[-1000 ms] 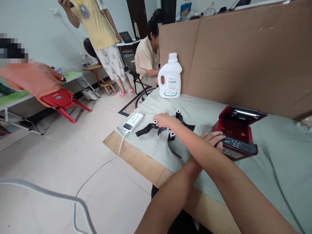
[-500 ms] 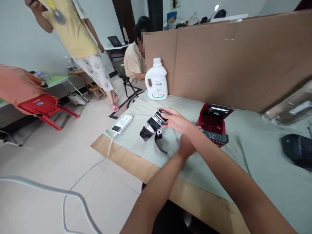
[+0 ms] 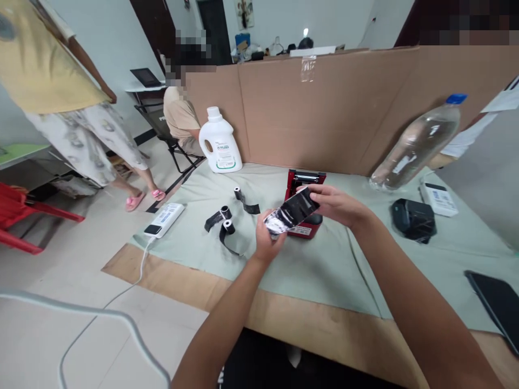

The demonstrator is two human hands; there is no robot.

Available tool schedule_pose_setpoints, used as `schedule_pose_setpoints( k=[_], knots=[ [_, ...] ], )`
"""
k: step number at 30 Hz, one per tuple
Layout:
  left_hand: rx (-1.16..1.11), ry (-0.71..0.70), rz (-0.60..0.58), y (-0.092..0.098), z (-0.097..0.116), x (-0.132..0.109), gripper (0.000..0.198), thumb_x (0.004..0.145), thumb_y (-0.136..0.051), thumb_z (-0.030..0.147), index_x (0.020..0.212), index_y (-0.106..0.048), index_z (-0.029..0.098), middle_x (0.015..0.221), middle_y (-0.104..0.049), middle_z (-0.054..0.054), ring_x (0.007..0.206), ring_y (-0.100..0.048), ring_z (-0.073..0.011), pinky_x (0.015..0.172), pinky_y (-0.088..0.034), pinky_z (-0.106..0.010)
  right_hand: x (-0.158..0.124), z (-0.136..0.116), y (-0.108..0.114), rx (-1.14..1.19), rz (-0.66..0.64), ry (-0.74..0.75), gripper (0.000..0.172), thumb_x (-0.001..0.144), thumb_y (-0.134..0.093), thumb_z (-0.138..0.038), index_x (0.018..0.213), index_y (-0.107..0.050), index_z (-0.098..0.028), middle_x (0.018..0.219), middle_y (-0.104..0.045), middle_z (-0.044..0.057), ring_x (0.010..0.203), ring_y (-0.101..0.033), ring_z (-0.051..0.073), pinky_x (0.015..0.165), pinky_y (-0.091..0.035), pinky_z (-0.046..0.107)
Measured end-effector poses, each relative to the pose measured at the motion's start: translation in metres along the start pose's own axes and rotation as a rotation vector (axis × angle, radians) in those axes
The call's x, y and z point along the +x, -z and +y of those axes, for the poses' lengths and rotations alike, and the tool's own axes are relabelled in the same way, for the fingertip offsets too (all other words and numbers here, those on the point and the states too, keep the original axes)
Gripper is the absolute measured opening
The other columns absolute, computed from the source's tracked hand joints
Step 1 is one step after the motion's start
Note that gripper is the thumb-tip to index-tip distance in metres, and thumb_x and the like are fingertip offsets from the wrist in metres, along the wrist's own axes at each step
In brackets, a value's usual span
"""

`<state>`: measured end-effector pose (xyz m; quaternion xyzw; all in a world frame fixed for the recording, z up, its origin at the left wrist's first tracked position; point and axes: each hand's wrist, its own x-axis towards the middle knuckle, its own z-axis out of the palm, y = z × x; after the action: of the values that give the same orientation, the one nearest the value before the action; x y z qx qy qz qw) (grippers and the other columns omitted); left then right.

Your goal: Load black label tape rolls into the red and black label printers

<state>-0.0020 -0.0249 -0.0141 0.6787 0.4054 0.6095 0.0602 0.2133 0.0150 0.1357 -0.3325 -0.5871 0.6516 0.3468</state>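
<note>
A shiny black-and-white strip (image 3: 292, 210), its exact kind unclear, is stretched between my hands above the table. My left hand (image 3: 268, 242) grips its lower left end, and my right hand (image 3: 333, 202) pinches the upper right end. Directly behind the strip stands a small red and black printer (image 3: 303, 231) with its lid raised; the strip and my right hand cover part of it. Left of my hands lie small paper rolls with dark loose tails: one roll (image 3: 237, 193) farther back, another roll (image 3: 224, 212) in the middle, and a third roll (image 3: 228, 227) nearest me.
A white detergent jug (image 3: 222, 148) and a tall cardboard panel (image 3: 308, 119) stand at the back. Left is a white power strip (image 3: 165, 220) with a cord. On the right are a large clear bottle (image 3: 421, 143), a black device (image 3: 412, 220) and a phone (image 3: 497, 305). People are nearby.
The view has swung right. The strip, earlier hanging from my right hand over the rolls, is now in front of the printer, and my left hand has come up to hold it too.
</note>
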Motion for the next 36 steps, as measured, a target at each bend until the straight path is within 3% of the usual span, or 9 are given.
schedule_pose_setpoints(
  k=[4, 9, 13, 19, 26, 36],
  knots=[
    [0.093, -0.226, 0.006, 0.002, 0.007, 0.006, 0.055, 0.092, -0.064, 0.029, 0.144, -0.049, 0.02, 0.126, -0.061, -0.016, 0.115, -0.061, -0.0254, 0.091, -0.055, -0.039, 0.009, 0.002, 0.027, -0.526, 0.159, 0.027, 0.029, 0.089, -0.063, -0.026, 0.116, -0.072, -0.021, 0.111, -0.072, 0.006, 0.103, -0.064, 0.024, 0.091, -0.05, 0.037],
    [0.225, -0.313, -0.144, 0.002, 0.012, 0.008, 0.032, 0.093, -0.062, 0.022, 0.124, -0.069, 0.027, 0.12, -0.066, -0.01, 0.105, -0.062, -0.0207, 0.088, -0.051, -0.035, 0.048, 0.013, 0.012, -1.24, 0.182, -0.056, 0.039, 0.091, -0.048, -0.008, 0.124, -0.068, -0.013, 0.127, -0.065, 0.017, 0.117, -0.06, 0.029, 0.099, -0.044, 0.038],
    [0.248, -0.275, -0.202, 0.001, 0.012, 0.007, 0.026, 0.095, -0.061, 0.022, 0.115, -0.075, 0.031, 0.118, -0.069, -0.008, 0.104, -0.06, -0.02, 0.089, -0.049, -0.035, 0.06, 0.02, 0.0, -1.51, 0.15, -0.118, 0.038, 0.09, -0.045, -0.004, 0.119, -0.068, -0.013, 0.123, -0.066, 0.018, 0.114, -0.061, 0.029, 0.091, -0.044, 0.037],
    [0.28, -0.232, -0.186, -0.004, 0.01, 0.01, 0.026, 0.096, -0.061, 0.022, 0.114, -0.076, 0.033, 0.112, -0.071, -0.006, 0.099, -0.059, -0.019, 0.088, -0.047, -0.035, 0.059, 0.027, -0.008, -1.535, 0.152, -0.181, 0.029, 0.089, -0.049, -0.004, 0.107, -0.069, -0.014, 0.113, -0.071, 0.015, 0.106, -0.065, 0.027, 0.081, -0.042, 0.032],
    [0.25, -0.156, -0.119, -0.02, 0.012, 0.014, 0.022, 0.096, -0.061, 0.023, 0.11, -0.077, 0.029, 0.11, -0.07, -0.006, 0.097, -0.058, -0.0183, 0.089, -0.047, -0.034, 0.074, 0.038, 0.002, -1.421, 0.166, -0.276, 0.024, 0.087, -0.056, -0.009, 0.101, -0.072, -0.019, 0.112, -0.075, 0.011, 0.109, -0.066, 0.026, 0.089, -0.041, 0.034],
    [0.278, -0.107, -0.122, -0.025, 0.013, 0.015, 0.02, 0.095, -0.062, 0.029, 0.107, -0.078, 0.029, 0.112, -0.069, -0.007, 0.101, -0.06, -0.0203, 0.091, -0.047, -0.037, 0.085, 0.046, 0.009, -1.416, 0.234, -0.26, 0.024, 0.08, -0.059, -0.01, 0.094, -0.075, -0.021, 0.103, -0.077, 0.009, 0.102, -0.068, 0.025, 0.09, -0.044, 0.036]
  ],
)
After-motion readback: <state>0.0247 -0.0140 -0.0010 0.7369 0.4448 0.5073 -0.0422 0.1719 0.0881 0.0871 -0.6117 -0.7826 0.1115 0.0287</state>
